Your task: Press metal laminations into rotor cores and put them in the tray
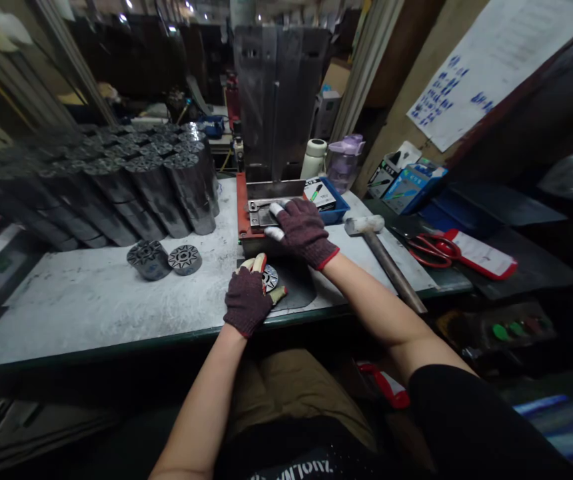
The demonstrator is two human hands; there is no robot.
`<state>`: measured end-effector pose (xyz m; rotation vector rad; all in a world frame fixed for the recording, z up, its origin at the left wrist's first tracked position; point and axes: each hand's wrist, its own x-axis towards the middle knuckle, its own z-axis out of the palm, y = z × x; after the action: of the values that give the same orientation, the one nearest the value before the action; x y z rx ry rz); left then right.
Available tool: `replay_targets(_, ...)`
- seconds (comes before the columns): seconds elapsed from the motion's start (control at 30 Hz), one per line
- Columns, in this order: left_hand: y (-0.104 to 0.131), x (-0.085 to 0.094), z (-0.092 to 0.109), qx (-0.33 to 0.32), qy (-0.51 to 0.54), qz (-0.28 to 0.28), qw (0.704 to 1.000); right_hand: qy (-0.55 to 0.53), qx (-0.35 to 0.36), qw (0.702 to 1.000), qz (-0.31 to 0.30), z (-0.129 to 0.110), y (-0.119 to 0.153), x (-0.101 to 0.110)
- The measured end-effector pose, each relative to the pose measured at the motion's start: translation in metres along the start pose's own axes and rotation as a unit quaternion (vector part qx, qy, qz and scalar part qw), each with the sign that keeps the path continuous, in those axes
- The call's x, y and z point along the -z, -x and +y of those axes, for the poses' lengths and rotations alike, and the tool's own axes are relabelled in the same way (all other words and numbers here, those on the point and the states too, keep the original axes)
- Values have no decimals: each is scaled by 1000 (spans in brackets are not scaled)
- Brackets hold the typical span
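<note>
My left hand (250,297), in a dark maroon glove, is wrapped round a small round metal part (269,277) with a star-shaped pattern, over a black mat (299,283) near the bench's front edge. My right hand (304,230), gloved the same way with pale fingertips, lies over the metal plate of a red-sided fixture (243,217), its fingers reaching to the left. Whether anything is under its fingers is hidden. To the left, two short round metal parts (185,259) (149,259) stand on the white bench top.
Tall stacks of metal cylinders (166,193) fill the back left. A hammer (389,263), red-handled scissors (431,250) and a blue tray (336,215) are on the right. A white bottle (314,160) and purple bottle (345,163) stand behind.
</note>
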<state>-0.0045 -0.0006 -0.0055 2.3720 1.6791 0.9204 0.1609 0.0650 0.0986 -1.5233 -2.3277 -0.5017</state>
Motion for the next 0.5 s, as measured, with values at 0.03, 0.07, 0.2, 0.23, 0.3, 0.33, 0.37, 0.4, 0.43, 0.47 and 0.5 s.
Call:
replay_targets(0.03, 0, 0, 0, 1, -2, -4, 1000, 2, 14, 1000, -16, 2, -6, -1)
replay_targets(0.07, 0, 1, 0, 0, -3, -7, 1000, 7, 26, 999, -30, 3, -10, -1)
replay_targets(0.2, 1, 0, -2, -3, 17, -8, 1000, 2, 3, 999, -41, -2, -4, 3)
replay_targets(0.23, 2, 0, -3, -7, 31, -6, 999, -17, -14, 999, -38, -4, 4, 3)
replay_targets(0.3, 3, -2, -6, -25, 66, 1, 998, -69, -26, 997, -35, -9, 25, -1)
replay_targets(0.33, 4, -3, -8, -37, 83, 5, 996, -95, -18, 994, -42, -12, 36, -3)
replay_targets(0.37, 4, -4, -9, -50, 98, 7, 994, -114, -3, 992, -58, -16, 46, -5)
replay_targets(0.4, 5, -4, -11, -59, 110, 9, 992, -126, 18, 988, -85, -21, 54, -7)
replay_targets(0.43, 5, -4, -12, -65, 119, 9, 991, -131, 42, 983, -122, -25, 60, -8)
replay_targets(0.47, 5, -5, -13, -68, 125, 7, 990, -127, 63, 977, -162, -29, 63, -8)
replay_targets(0.5, 5, -5, -14, -70, 130, 5, 989, -116, 78, 970, -200, -33, 63, -6)
